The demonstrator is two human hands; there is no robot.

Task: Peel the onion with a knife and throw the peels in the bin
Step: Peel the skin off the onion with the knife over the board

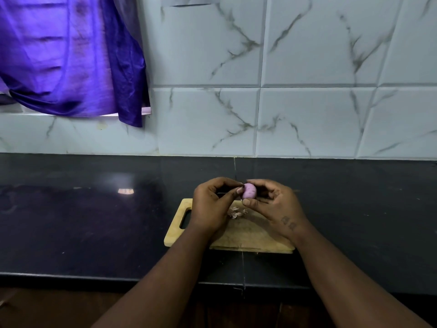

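dark desk (94, 221) carried a board (248, 235). above it the left hand (210, 204) and right hand (272, 204) both pinched a small, mostly bare onion (249, 191); peels (236, 212) lay below. no knife or bin was visible. risk: the slick onion could slip, or light peels scatter off the board.

The scene is dimly and coolly lit – a small bright glare patch is reflected on the dark glossy countertop (126, 191). Tile lines are bowed towards the edges, and focus is soft throughout
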